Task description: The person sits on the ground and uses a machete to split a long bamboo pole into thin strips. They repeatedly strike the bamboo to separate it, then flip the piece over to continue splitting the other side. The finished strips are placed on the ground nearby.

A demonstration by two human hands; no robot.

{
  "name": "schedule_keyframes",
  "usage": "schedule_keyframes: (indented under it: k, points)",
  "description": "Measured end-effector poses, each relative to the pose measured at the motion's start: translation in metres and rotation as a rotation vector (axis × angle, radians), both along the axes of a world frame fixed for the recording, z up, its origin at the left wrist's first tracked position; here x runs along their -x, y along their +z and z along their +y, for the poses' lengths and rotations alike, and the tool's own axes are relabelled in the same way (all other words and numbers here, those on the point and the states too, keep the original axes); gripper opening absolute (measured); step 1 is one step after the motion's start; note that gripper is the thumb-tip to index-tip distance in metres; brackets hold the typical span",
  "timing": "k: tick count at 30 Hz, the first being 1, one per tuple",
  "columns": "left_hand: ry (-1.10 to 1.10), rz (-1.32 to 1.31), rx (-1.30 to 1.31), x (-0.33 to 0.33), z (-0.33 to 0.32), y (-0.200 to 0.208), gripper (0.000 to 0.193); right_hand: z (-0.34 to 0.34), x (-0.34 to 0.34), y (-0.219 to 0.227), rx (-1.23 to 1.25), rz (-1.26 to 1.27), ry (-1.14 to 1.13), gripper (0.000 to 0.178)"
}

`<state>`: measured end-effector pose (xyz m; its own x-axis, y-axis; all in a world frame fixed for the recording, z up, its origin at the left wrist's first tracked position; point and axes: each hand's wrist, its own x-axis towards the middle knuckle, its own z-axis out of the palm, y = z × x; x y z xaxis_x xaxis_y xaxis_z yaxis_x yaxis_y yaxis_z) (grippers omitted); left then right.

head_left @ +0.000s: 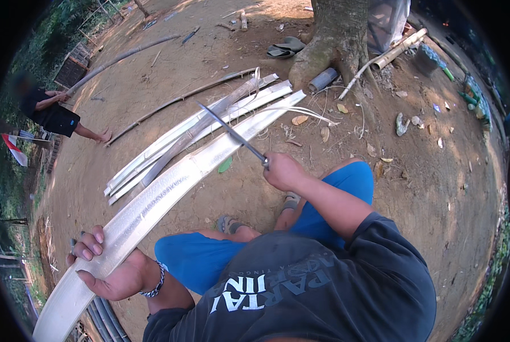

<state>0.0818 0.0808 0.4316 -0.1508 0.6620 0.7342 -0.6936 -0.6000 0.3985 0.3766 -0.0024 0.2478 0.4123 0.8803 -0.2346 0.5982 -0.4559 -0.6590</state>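
A long split bamboo slat (169, 196), pale inner face up, slants from the lower left to the middle of the head view. My left hand (113, 265) grips its near part, fingers curled over the far edge and thumb across the face. My right hand (286, 172) is closed round the handle of a long-bladed knife (232, 132), most of the handle hidden in the fist. The blade lies across the slat near its far end. Thin shaved strips (306, 110) curl away beyond the blade.
Several split bamboo pieces (201, 126) lie on the dirt beyond the slat. Behind them stands a tree trunk (340, 28) with a short cut bamboo piece (323, 80) at its roots. Another person (49, 108) at the far left holds a long pole (124, 56). More bamboo poles (104, 319) lie at lower left.
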Motion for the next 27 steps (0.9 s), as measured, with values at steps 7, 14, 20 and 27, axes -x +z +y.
schedule_keyframes:
  k: [7, 14, 20, 27]
  points:
    - [-0.067, 0.023, -0.005, 0.000, 0.005, 0.004, 0.025, 0.016, -0.156, -0.154, 0.249, -0.107, -0.108, 0.019]
    - [0.145, -0.007, 0.051, 0.001, 0.030, 0.008, 0.023, 0.032, -0.060, -0.031, -0.027, -0.038, 0.160, 0.024]
    - [-0.024, 0.040, 0.066, -0.018, 0.039, 0.017, 0.021, 0.052, -0.202, -0.176, 0.302, -0.015, -0.191, 0.023]
    - [0.096, 0.068, 0.098, 0.019, 0.069, 0.010, 0.021, 0.084, -0.118, -0.069, -0.060, -0.055, 0.262, 0.022]
